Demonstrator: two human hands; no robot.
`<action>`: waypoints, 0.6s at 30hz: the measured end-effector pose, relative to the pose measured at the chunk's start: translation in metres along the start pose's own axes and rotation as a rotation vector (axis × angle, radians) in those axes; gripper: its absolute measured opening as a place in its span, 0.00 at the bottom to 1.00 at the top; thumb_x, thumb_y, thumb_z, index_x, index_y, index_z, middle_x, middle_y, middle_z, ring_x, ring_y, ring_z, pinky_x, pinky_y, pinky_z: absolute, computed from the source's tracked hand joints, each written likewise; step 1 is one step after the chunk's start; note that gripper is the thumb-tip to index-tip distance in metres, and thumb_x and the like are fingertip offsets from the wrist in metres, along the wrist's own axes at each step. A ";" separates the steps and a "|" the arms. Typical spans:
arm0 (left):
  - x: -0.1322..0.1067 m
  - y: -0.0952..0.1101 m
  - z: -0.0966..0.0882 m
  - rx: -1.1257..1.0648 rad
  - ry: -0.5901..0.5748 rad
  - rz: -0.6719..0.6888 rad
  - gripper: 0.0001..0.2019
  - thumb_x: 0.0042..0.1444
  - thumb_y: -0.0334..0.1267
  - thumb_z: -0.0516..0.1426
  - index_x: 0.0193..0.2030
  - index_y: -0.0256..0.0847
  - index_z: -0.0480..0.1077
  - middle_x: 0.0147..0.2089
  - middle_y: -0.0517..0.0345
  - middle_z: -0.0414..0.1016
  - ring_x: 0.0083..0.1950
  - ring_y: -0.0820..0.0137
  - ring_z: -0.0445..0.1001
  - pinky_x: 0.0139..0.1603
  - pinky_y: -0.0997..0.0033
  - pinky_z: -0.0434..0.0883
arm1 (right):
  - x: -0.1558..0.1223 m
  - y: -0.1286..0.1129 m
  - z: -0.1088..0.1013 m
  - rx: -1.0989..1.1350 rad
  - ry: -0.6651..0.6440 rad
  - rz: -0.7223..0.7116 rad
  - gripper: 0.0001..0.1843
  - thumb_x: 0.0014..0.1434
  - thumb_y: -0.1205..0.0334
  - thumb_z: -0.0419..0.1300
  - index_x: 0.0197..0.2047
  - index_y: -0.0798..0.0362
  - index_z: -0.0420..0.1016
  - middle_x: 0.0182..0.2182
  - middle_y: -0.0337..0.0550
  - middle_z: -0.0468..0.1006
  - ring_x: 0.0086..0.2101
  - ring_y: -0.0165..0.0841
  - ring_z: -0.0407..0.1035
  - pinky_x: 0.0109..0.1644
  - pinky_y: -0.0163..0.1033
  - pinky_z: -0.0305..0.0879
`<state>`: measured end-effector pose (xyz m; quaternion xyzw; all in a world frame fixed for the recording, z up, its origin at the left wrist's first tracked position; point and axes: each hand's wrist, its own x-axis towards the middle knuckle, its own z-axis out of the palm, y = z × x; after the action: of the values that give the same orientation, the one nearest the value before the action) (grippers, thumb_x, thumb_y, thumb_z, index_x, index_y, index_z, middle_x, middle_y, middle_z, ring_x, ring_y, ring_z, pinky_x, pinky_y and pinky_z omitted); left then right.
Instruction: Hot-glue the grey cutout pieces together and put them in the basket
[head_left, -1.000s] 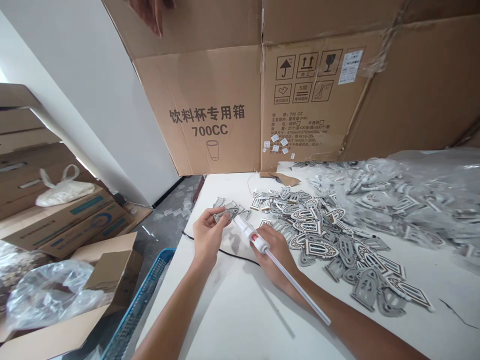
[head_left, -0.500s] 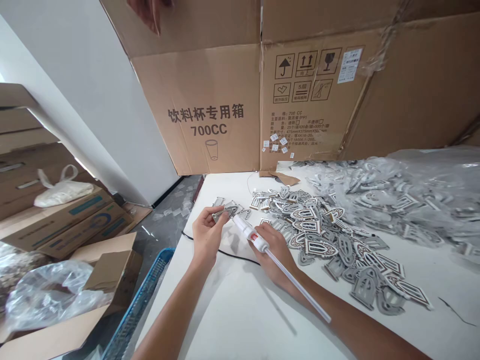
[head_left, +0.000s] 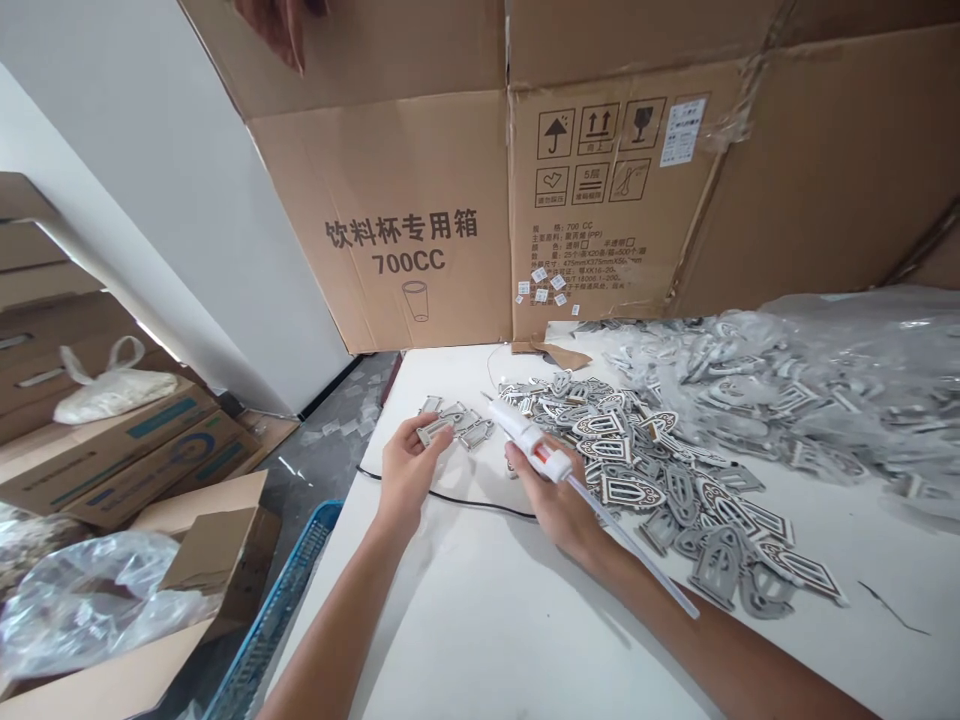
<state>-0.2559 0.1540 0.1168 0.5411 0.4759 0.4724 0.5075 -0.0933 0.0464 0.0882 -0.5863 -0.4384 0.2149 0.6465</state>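
My left hand (head_left: 407,468) pinches a small grey cut-out piece (head_left: 435,430) at the left end of the white table (head_left: 495,620). Two or three similar pieces (head_left: 469,430) lie on the table just right of it. My right hand (head_left: 556,498) is closed round a white glue pen (head_left: 534,446) with a red label and a long thin clear rod trailing back over my wrist. Its tip is raised and points up and left, a short way from the held piece. A heap of grey and white cut-out pieces (head_left: 645,470) lies right of my right hand.
Large cardboard boxes (head_left: 420,180) stand at the table's far edge, with another person's fingers (head_left: 277,25) on top. A clear plastic bag of pieces (head_left: 810,380) lies at the right. A black cable (head_left: 465,497) crosses the table. A blue basket (head_left: 277,610) and boxes (head_left: 135,450) sit on the floor left.
My right hand has lifted the glue pen's tip away from the piece in my left hand and swung it up and right. My left hand still holds the piece.
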 end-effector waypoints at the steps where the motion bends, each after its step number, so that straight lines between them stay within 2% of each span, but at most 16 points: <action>1: -0.001 -0.001 0.001 0.033 -0.057 -0.009 0.26 0.48 0.44 0.74 0.53 0.40 0.79 0.44 0.49 0.84 0.49 0.58 0.84 0.51 0.59 0.81 | 0.002 0.000 -0.001 0.018 0.048 0.025 0.23 0.66 0.40 0.64 0.30 0.48 0.68 0.26 0.35 0.69 0.28 0.33 0.64 0.35 0.38 0.63; 4: -0.005 -0.010 0.007 0.181 -0.235 0.037 0.21 0.50 0.39 0.71 0.52 0.42 0.80 0.49 0.48 0.85 0.49 0.58 0.84 0.48 0.60 0.81 | 0.007 0.000 -0.005 0.010 0.136 0.117 0.26 0.66 0.35 0.61 0.30 0.49 0.70 0.21 0.34 0.67 0.25 0.32 0.62 0.33 0.39 0.62; 7: -0.008 -0.021 0.015 0.440 -0.303 0.231 0.14 0.54 0.35 0.67 0.49 0.45 0.81 0.50 0.53 0.84 0.46 0.60 0.82 0.48 0.59 0.79 | 0.011 0.001 -0.009 -0.057 0.154 0.140 0.28 0.67 0.33 0.57 0.30 0.49 0.72 0.18 0.34 0.66 0.24 0.33 0.63 0.33 0.40 0.62; 10: -0.007 -0.027 0.021 0.716 -0.294 0.446 0.12 0.57 0.37 0.66 0.49 0.47 0.80 0.48 0.55 0.84 0.46 0.59 0.80 0.51 0.57 0.77 | 0.014 0.006 -0.009 -0.097 0.151 0.114 0.28 0.68 0.33 0.58 0.31 0.49 0.75 0.20 0.38 0.72 0.26 0.36 0.68 0.36 0.41 0.65; 13: 0.000 -0.028 0.026 0.893 -0.283 0.567 0.08 0.61 0.40 0.65 0.47 0.47 0.80 0.46 0.53 0.82 0.51 0.55 0.78 0.53 0.55 0.74 | 0.015 0.012 -0.007 -0.108 0.105 0.068 0.26 0.69 0.36 0.58 0.34 0.50 0.78 0.27 0.43 0.81 0.32 0.38 0.75 0.41 0.42 0.67; 15: 0.008 -0.029 0.030 0.959 -0.251 0.587 0.07 0.62 0.43 0.65 0.44 0.46 0.80 0.47 0.51 0.80 0.54 0.54 0.77 0.53 0.55 0.74 | 0.016 0.017 -0.006 -0.125 0.060 0.029 0.24 0.70 0.38 0.57 0.37 0.50 0.78 0.31 0.44 0.83 0.33 0.38 0.76 0.41 0.40 0.67; 18: 0.022 -0.031 0.031 0.985 -0.167 0.532 0.09 0.61 0.46 0.67 0.43 0.46 0.78 0.48 0.51 0.77 0.55 0.53 0.76 0.51 0.57 0.74 | 0.017 0.025 -0.007 -0.217 0.014 -0.041 0.20 0.71 0.42 0.56 0.37 0.49 0.75 0.26 0.39 0.79 0.27 0.35 0.71 0.34 0.38 0.61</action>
<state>-0.2236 0.1736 0.0851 0.8509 0.4454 0.2618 0.0946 -0.0728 0.0619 0.0705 -0.6453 -0.4666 0.1485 0.5864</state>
